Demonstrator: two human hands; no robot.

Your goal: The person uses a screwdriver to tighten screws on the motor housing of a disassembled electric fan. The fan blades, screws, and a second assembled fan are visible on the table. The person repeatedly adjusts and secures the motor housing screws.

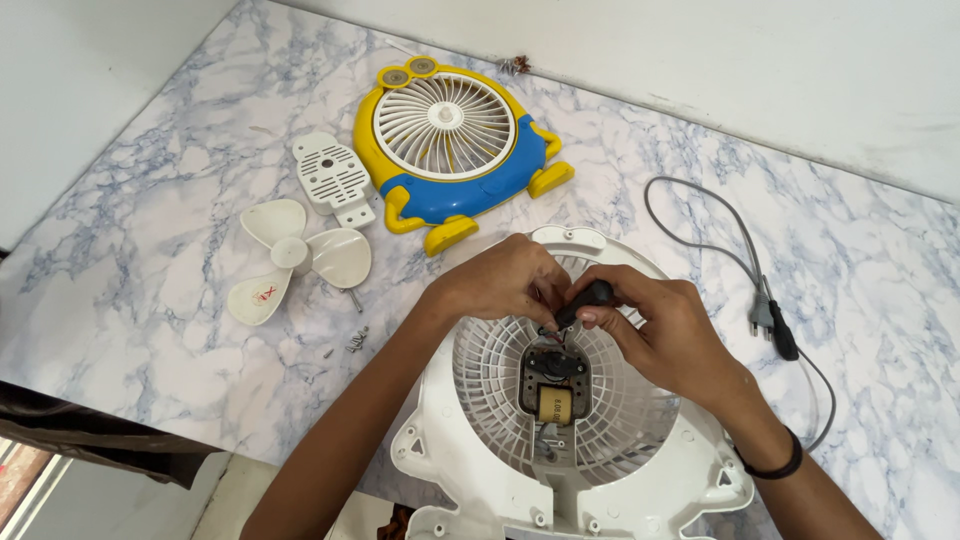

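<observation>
Motor [555, 385] sits in the white fan housing [440, 440] at the bench's near edge. Keep your right hand [660, 335] closed on the screwdriver handle [590, 298], upright; left hand [500, 280] pinches and steadies its shaft.

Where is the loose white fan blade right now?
The white fan blade lies on the marble table, left of the hands, just below the small white vented cover.

two fan housings [455, 150], one blade [295, 255], one cable [720, 240]

Blue-veined marble tabletop [150, 230], prob. white wall [760, 60]
</observation>
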